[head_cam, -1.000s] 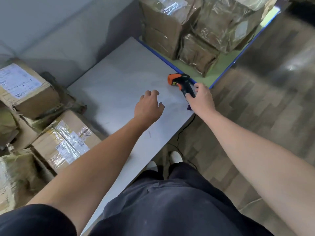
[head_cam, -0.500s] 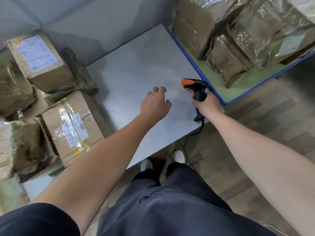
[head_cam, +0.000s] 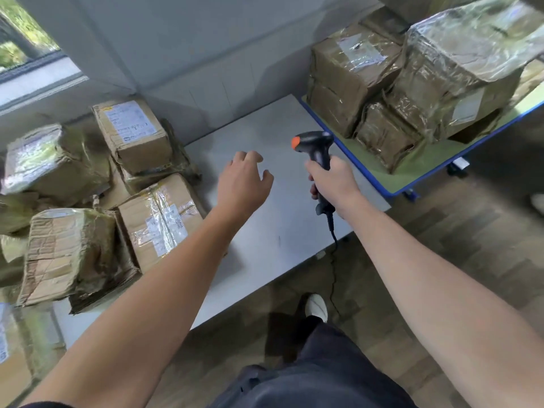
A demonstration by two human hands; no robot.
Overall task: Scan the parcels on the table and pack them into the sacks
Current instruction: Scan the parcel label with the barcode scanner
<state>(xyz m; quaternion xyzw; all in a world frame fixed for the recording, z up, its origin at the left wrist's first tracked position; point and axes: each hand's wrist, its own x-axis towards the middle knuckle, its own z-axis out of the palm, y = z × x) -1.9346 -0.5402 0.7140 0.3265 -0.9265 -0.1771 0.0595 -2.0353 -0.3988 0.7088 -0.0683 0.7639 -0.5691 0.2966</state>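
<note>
Tape-wrapped brown cardboard parcels [head_cam: 159, 219] sit heaped on the left of my pale grey table [head_cam: 282, 219]. My right hand [head_cam: 335, 184] is clamped on the black, orange-tipped barcode scanner [head_cam: 316, 148], raised above the table; my left hand [head_cam: 243, 184] hovers loosely spread, holding nothing.

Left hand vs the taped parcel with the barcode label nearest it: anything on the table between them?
Nothing. In the head view, only bare grey table shows between the left hand and that parcel.
</note>
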